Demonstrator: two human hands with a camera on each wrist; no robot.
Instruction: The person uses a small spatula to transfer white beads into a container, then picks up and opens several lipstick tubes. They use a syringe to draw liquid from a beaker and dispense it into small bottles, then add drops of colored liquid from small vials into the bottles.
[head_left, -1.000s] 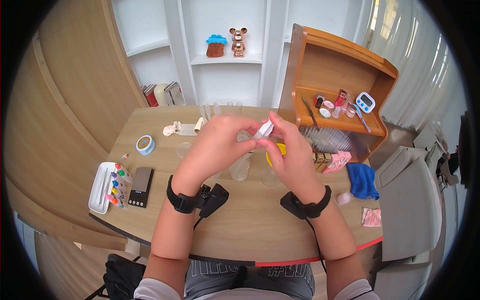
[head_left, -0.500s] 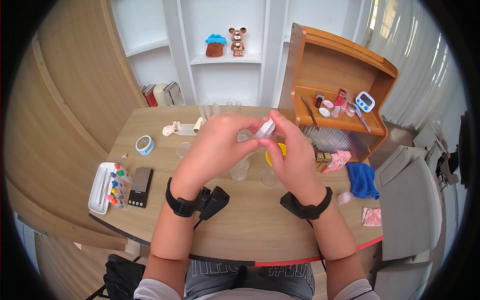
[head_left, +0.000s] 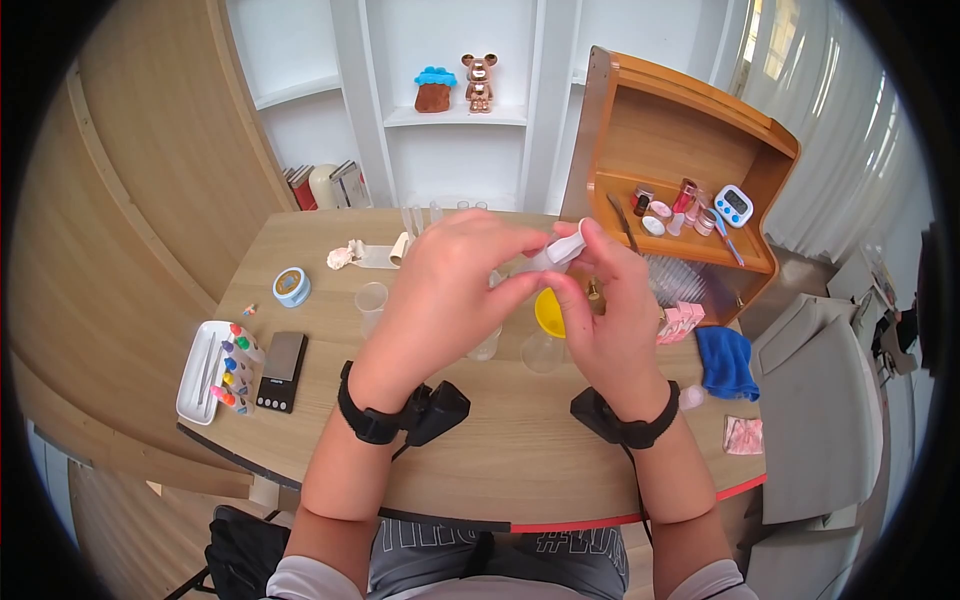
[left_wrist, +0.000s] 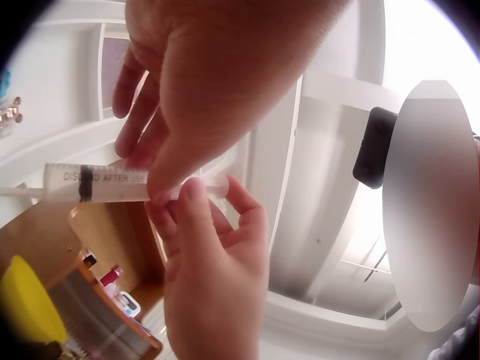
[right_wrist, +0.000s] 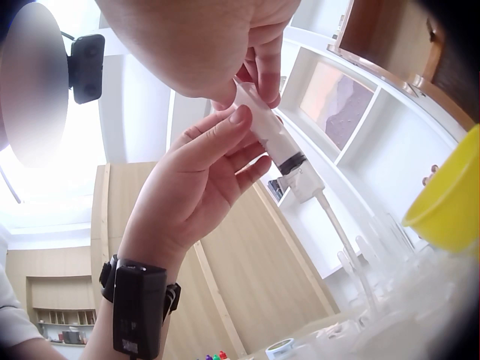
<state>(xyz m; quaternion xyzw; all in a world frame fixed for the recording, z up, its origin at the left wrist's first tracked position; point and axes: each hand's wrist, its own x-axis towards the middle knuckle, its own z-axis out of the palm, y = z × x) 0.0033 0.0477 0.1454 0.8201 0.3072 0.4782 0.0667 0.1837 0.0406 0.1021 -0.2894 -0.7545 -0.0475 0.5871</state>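
Observation:
Both hands are raised together over the table, holding a clear plastic syringe between them. My left hand grips its barrel between thumb and fingers. At the plunger end, my right hand pinches the white end piece with thumb and fingers. In the left wrist view the black plunger seal stands near the nozzle end of the barrel. A thin clear tube runs down from the nozzle in the right wrist view. Below the hands is a yellow funnel-like cup by a clear flask.
Clear tubes stand behind the left hand. To the left are a black scale, a white tray with colored bottles and a blue round tin. A wooden cabinet, pink boxes and a blue cloth are at right.
Both hands have shifted to the right and slightly away with the syringe, which stays in their grip. More of the clear cup beside the left forearm now shows.

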